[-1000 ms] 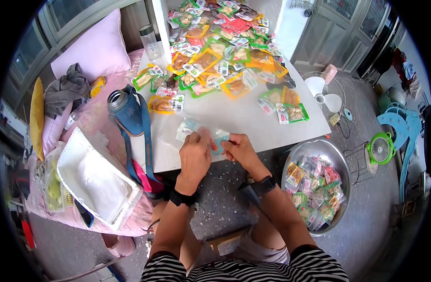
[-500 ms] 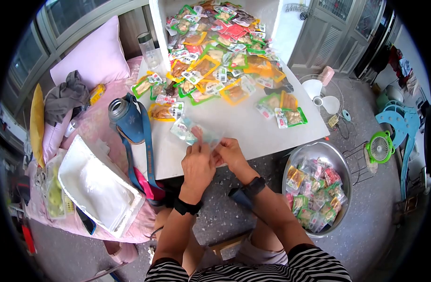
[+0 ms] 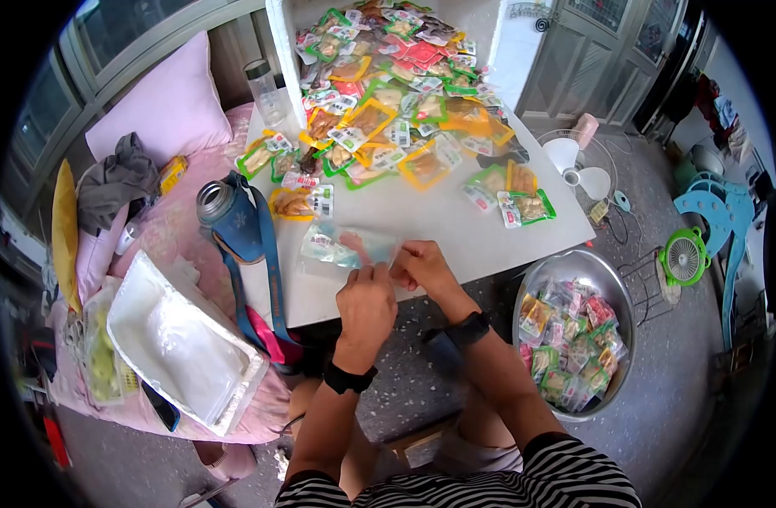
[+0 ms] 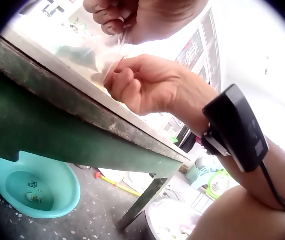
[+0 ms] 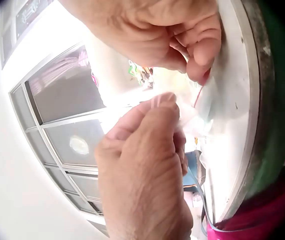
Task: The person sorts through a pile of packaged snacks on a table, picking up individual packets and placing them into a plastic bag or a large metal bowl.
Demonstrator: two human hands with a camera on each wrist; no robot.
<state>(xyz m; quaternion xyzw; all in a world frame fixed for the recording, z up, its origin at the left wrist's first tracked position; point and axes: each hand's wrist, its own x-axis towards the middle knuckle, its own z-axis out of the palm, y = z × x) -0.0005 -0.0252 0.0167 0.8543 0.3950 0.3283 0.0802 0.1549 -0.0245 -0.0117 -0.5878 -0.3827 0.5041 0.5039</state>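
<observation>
A clear plastic bag (image 3: 327, 244) with pale blue-green print and something pinkish inside lies flat at the table's near edge. My left hand (image 3: 367, 306) pinches its near edge, and my right hand (image 3: 425, 269) pinches the right corner close beside it. From the left wrist view, the bag's clear film (image 4: 102, 52) stretches between my left hand (image 4: 150, 17) above and my right hand (image 4: 152, 85) below. The right wrist view has my right hand (image 5: 157, 30) at the top and my left hand (image 5: 145, 165) underneath, fingertips close together at the film (image 5: 190, 117).
Many colourful food packets (image 3: 379, 127) fill a white box's opening and spread over the white table (image 3: 456, 233). A metal basin (image 3: 624, 356) of packets stands at the right. A blue bottle (image 3: 232, 222), a white foam tray (image 3: 181, 347) and a pillow (image 3: 168, 102) are at the left.
The bag has been turned and now lies flatter, stretching left from my fingers. My left hand has moved slightly right, and both hands are closer together along the bag's edge than a second ago.
</observation>
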